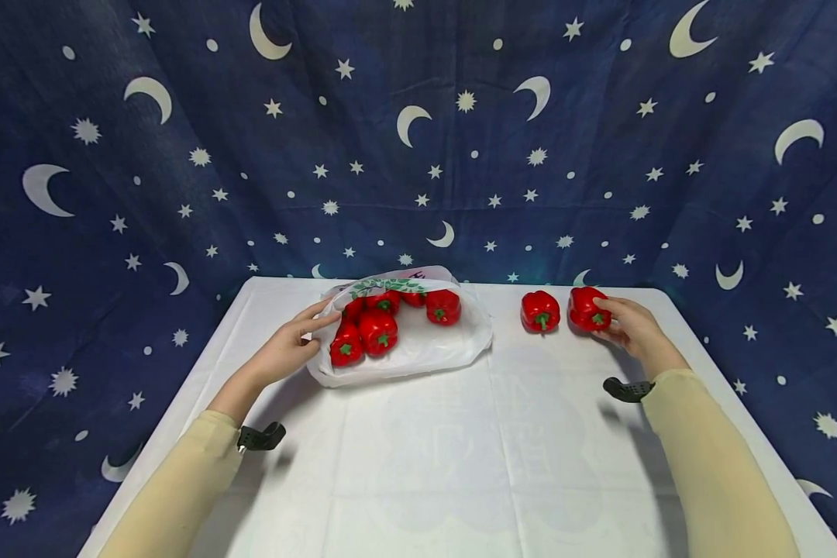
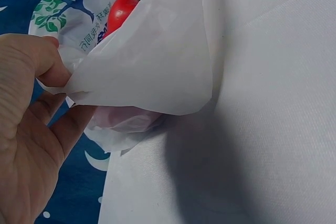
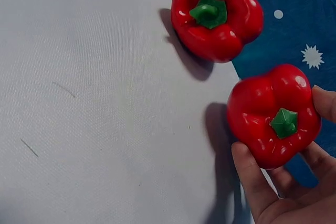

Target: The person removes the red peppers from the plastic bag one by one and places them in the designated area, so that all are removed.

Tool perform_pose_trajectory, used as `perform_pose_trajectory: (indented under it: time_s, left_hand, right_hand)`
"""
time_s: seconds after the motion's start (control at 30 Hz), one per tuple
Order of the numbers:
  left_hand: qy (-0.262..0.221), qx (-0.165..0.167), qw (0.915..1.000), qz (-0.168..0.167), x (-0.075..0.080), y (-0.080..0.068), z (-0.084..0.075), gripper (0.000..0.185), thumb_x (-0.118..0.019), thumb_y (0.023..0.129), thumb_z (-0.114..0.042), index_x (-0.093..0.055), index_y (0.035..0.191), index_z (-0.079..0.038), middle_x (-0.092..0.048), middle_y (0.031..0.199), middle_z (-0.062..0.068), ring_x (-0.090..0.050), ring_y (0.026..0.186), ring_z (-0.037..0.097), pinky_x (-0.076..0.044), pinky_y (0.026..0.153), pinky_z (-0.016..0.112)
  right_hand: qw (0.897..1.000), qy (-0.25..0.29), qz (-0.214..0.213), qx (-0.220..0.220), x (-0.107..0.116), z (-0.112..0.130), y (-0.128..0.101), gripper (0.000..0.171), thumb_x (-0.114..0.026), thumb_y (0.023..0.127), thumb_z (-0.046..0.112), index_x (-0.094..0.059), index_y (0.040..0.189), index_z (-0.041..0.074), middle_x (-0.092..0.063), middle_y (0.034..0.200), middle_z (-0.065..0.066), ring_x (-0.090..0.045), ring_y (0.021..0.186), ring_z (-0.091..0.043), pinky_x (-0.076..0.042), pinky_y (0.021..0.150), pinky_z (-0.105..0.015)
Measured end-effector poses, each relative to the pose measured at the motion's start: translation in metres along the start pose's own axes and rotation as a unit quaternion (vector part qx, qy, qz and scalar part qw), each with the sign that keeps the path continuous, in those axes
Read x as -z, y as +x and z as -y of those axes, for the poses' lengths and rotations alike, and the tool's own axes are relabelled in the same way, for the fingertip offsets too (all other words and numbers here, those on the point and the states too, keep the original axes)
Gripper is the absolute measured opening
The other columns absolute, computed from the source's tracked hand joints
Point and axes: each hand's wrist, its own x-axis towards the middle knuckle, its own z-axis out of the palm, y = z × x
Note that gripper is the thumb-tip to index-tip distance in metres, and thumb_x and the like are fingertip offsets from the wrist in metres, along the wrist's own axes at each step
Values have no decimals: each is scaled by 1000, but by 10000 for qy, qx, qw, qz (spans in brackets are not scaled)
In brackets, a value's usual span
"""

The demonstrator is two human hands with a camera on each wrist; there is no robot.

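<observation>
A white plastic bag (image 1: 418, 357) lies on its side, its opening toward me, with several red bell peppers (image 1: 377, 332) inside. My left hand (image 1: 290, 348) pinches the bag's left edge between thumb and fingers; the left wrist view shows the film (image 2: 152, 61) drawn up there and a green tree print. At the right, my right hand (image 1: 631, 328) grips a red bell pepper (image 3: 273, 114) by its sides, green stem facing me. Another red bell pepper (image 1: 540, 311) stands just left of it, apart from the hand.
A white cloth covers the table (image 1: 418, 465). Behind it hangs a dark blue curtain (image 1: 363, 139) with moons and stars, close to the table's back edge. A black wrist device (image 1: 261, 437) sticks out from each sleeve.
</observation>
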Motion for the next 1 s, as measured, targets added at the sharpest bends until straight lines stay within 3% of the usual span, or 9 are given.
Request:
perform_pose_trajectory:
  time_s: [0.2, 0.47, 0.7, 0.77, 1.0]
  left_hand:
    - [89, 15, 10000, -32, -1, -1, -8, 56, -45, 95, 11, -52, 149, -2, -24, 168, 8, -28, 148, 32, -41, 75, 26]
    - [70, -87, 9999, 1, 1, 1, 1, 57, -49, 94, 7, -55, 149, -9, -27, 167, 1, -31, 146, 28, -42, 72, 30]
    - [92, -24, 10000, 10, 1, 1, 1, 58, -49, 94, 7, -54, 149, -9, -26, 167, 0, -33, 142, 27, -41, 68, 29]
    - [98, -19, 9999, 15, 1, 1, 1, 58, -49, 95, 7, -54, 149, -9, -26, 167, 0, -33, 143, 27, -41, 68, 29]
    - [113, -3, 9999, 16, 1, 1, 0, 58, -48, 95, 6, -54, 150, -11, -26, 167, 0, -35, 140, 27, -42, 68, 29]
  right_hand:
    - [9995, -298, 34, 70, -2, -3, 8, 90, -66, 98, 44, -20, 163, 4, -22, 165, -20, -60, 94, -13, -54, 91, -34]
    - [9986, -530, 9, 78, -4, -5, 15, 87, -63, 100, 44, -19, 163, 3, -24, 164, -22, -54, 115, -26, -54, 91, -34]
    - [9992, -397, -75, -28, -2, -5, 16, 83, -59, 102, 43, -19, 163, 4, -26, 163, -23, -62, 82, -7, -56, 88, -35]
    - [9991, -402, -119, -57, -1, -5, 16, 83, -58, 102, 44, -19, 164, 5, -27, 163, -23, -62, 80, -6, -56, 87, -35]
    - [9987, -488, -120, -67, 1, -8, 20, 82, -53, 103, 46, -16, 164, 6, -26, 164, -22, -58, 102, -17, -55, 89, -35]
